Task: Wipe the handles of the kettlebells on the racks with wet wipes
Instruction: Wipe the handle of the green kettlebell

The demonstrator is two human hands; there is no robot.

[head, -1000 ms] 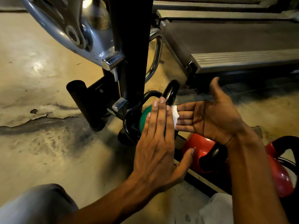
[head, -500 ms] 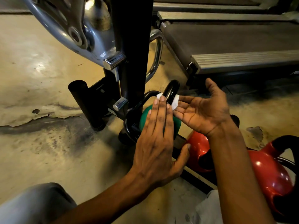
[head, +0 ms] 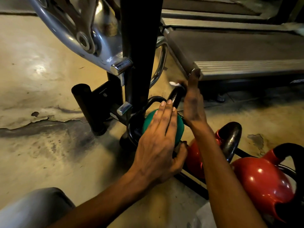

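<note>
We've got our left hand (head: 158, 139) laid flat on the green kettlebell (head: 176, 127), fingers straight & together, thumb hooked low round the side near the rack rail (head: 192, 180). Prob. there to steady the bell so it doesn't roll or tip while the handle gets rubbed.

Our right hand (head: 194, 104) is edge-on to the cam & blurred w/ motion, fingers roughly straight, pressed against the top of the black handle (head: 175, 98). A scrap of white wet wipe (head: 174, 83) pokes out at the fingertips, just above the handle's upper bend. Looks like the wipe is trapped betw. palm/fingers & the handle, not pinched; can't tell for sure, since the inner side of the hand is hidden.

Task's thing: green bell sits low at the end of the floor rack, right by the black upright post (head: 139, 46), handle pointing up & away from us.

Materials: handle is a thick glossy black loop, smooth, prob. painted metal. Bell body is rounded, matte green, rubbery or vinyl-looking coat. Two red kettlebells (head: 263, 181) to the right have shiny coats w/ highlights & similar black handles; we judge those not yet done. Floor (head: 41, 79) is worn concrete w/ peeling patches. Silver machine frame (head: 69, 30) w/ chrome pegs above, treadmill deck (head: 238, 46) w/ ribbed edge behind.
</note>
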